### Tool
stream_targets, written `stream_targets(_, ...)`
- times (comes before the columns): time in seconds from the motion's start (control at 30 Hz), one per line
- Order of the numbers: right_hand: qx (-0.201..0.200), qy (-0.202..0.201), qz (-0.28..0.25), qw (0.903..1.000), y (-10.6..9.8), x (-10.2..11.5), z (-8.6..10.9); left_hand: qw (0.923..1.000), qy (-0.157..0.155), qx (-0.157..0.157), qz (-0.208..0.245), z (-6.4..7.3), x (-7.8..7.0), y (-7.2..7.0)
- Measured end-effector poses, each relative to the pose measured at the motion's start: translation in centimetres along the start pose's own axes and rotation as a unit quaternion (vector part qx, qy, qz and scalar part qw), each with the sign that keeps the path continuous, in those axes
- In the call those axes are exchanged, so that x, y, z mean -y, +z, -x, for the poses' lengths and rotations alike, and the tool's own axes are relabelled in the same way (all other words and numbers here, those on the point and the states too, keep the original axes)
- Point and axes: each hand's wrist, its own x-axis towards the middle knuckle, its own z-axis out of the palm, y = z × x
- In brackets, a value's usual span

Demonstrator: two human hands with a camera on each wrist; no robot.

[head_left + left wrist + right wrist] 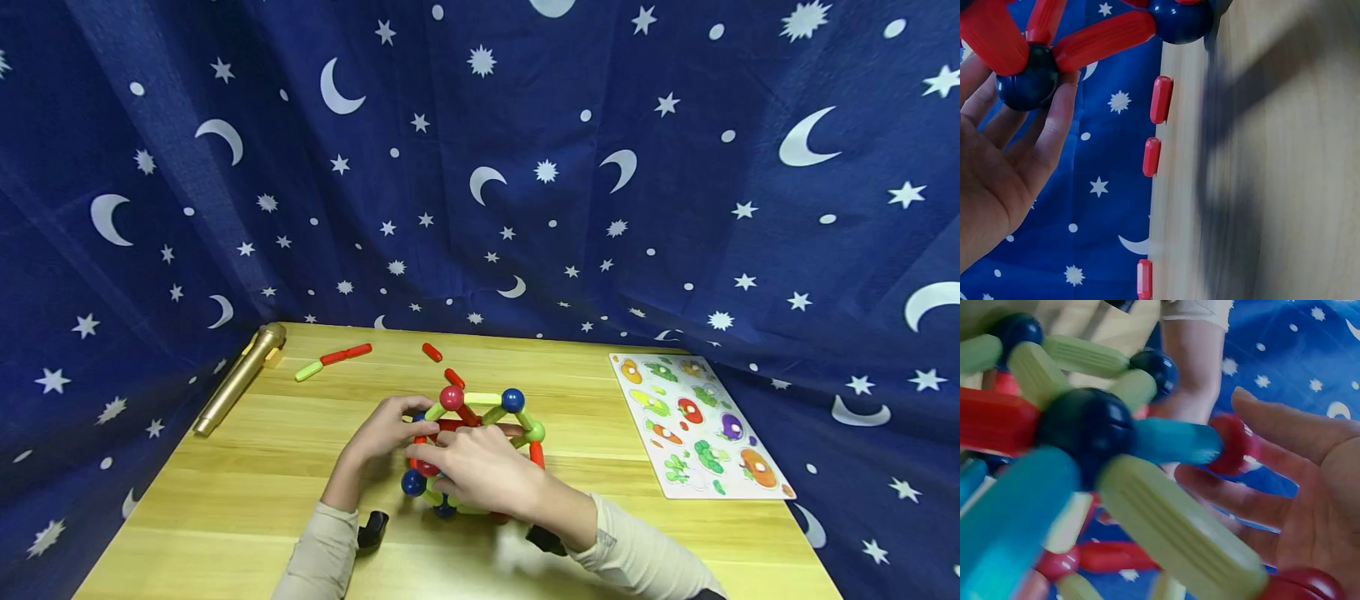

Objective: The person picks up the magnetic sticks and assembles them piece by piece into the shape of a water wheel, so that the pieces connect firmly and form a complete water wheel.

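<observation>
A lattice of magnetic rods and balls (483, 399), in red, lime green and blue, stands on the table between both hands. My left hand (382, 433) is at its left side; in the left wrist view its fingers hold a dark blue ball (1027, 78) where red rods meet. Reaching across the front, my right hand (487, 471) hides part of the lattice. In the right wrist view, its thumb and fingers surround a red ball (1235, 444) on the end of a blue rod (1175, 440). Motion blurs the nearest parts there.
Loose red rods (432, 352) lie behind the lattice, beside a joined row of red and green rods (333, 357). A gold microphone (240, 379) lies at the table's left edge. On the right is a vegetable puzzle board (667, 450). A patterned blue curtain (450, 208) borders the table.
</observation>
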Motion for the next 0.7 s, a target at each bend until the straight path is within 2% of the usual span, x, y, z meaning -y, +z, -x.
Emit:
stream_targets(0.1, -0.017, 0.014, -0.007, 0.9997, -0.8, -0.2, 0.3, 1.0, 0.001, -0.001, 0.0, 0.1, 0.0, -0.1)
stream_targets(0.2, -0.041, 0.044, -0.046, 0.9972, -2.1, -0.8, 0.9, 1.0, 0.004, -0.002, -0.003, 0.3, 0.0, -0.3)
stream_targets(0.33, -0.08, 0.097, -0.108, 0.9862, -3.4, -2.4, 2.2, 0.9999, -0.001, -0.009, -0.007, 0.5, 0.2, -0.4)
stream_targets(0.43, -0.143, 0.152, -0.152, 0.9661, -3.3, -4.3, 3.5, 0.9999, -0.008, -0.009, -0.005, 0.6, 0.4, -0.6)
stream_targets(0.5, -0.194, 0.193, -0.177, 0.9454, -2.4, -5.9, 4.5, 0.9999, -0.011, -0.005, -0.001, 0.8, 0.5, -0.8)
stream_targets(0.57, -0.218, 0.242, -0.199, 0.9243, -1.1, -7.5, 5.6, 0.9999, -0.015, 0.002, 0.007, 0.9, 0.8, -1.3)
stream_targets(0.63, -0.202, 0.291, -0.22, 0.9091, 0.3, -8.8, 6.9, 0.9995, -0.024, -0.001, 0.018, 1.0, 1.5, -2.0)
stream_targets(0.7, -0.148, 0.327, -0.247, 0.9, 1.6, -9.7, 8.1, 0.9985, -0.046, -0.02, 0.023, 1.0, 2.6, -3.1)
